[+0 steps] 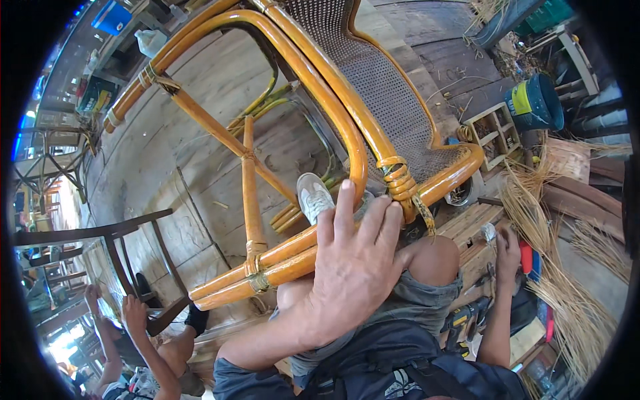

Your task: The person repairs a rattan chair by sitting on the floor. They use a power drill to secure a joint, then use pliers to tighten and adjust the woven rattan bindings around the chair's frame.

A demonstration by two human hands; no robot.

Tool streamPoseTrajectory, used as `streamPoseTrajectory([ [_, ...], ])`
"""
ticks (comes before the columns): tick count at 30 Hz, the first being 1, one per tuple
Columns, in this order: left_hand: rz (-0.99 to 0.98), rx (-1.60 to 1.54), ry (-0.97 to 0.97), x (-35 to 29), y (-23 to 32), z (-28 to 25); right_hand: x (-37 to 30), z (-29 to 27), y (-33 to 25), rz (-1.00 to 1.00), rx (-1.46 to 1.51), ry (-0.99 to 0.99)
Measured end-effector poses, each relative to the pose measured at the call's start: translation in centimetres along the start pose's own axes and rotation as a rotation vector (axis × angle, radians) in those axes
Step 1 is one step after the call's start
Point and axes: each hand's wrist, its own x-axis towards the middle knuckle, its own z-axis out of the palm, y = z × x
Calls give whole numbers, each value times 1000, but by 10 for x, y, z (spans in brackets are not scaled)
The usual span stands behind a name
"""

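A glossy orange-brown rattan chair [333,87] lies tipped in front of me, its woven cane back [387,80] to the right. My left hand [353,267] lies across its doubled lower pole [287,257], fingers stretched out and spread. Just beyond those fingertips, a wrapped rattan binding [400,180] circles a joint, and a loose strip end [425,215] hangs from it. Away from the chair, over the wooden bench at right, my right hand [508,257] is closed at a small crumpled whitish wad [489,232]; its fingers are partly hidden.
Long bundles of loose fibre strips [533,220] lie at right, near red-handled tools [527,257] and a yellow-black power tool [460,327]. Beyond stand a wooden crate [493,137] and a dark bucket [537,103]. Another person's hand [135,313] is at a dark chair frame [110,233] on the left.
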Motion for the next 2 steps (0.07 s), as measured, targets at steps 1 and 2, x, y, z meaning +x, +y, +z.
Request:
streamPoseTrajectory([
  [1,13,45,-19,-3,1,3,16,-1,-54,-10,71,-66],
  [2,23,45,-25,-7,-2,8,31,0,-87,-59,164,-145],
])
